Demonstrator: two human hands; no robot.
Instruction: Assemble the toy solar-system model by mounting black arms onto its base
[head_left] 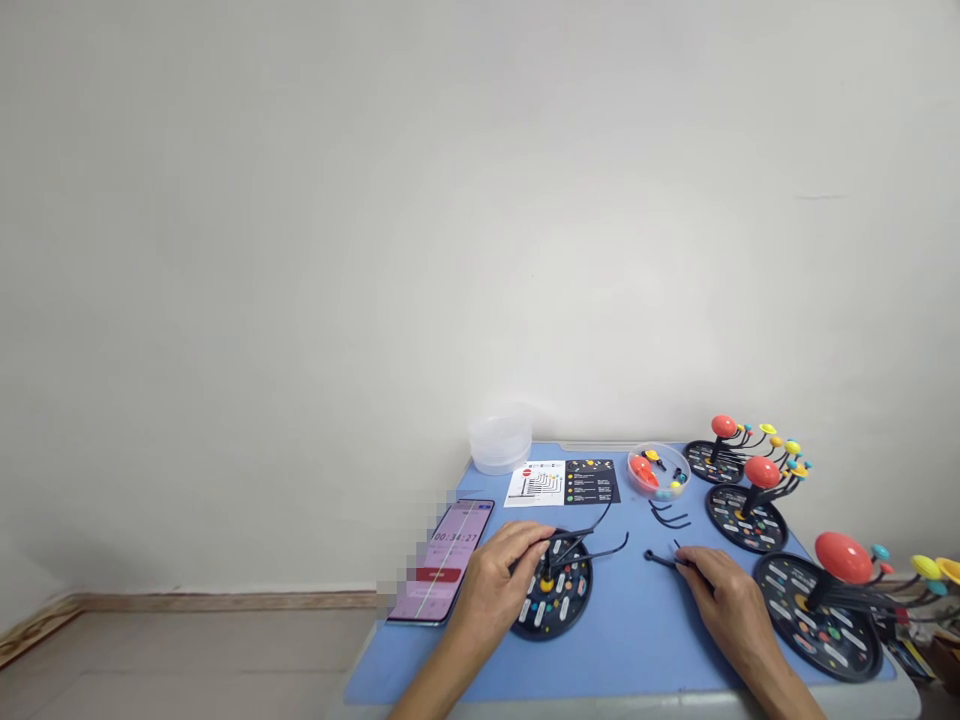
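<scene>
My left hand (pixel 501 572) is closed around the upright post of a black solar system model. Its round base (pixel 550 612), printed with small labels and coloured dots, sits on the table, and thin curved black arms (pixel 604 552) reach right from the post. To the right, my right hand (pixel 726 595) pinches a thin black arm (pixel 660 559) with a ring at its left end. Beyond that hand lie several loose curved black arms (pixel 667 517). My left fingers partly hide the top of the post.
A phone (pixel 442 560) with a running timer lies left. Behind are clear round tubs (pixel 500 445), an instruction sheet (pixel 534 486) and a clear dish (pixel 630 470) of red and yellow parts. Assembled models (pixel 841 558) with red balls line the blue table's (pixel 622 660) right side.
</scene>
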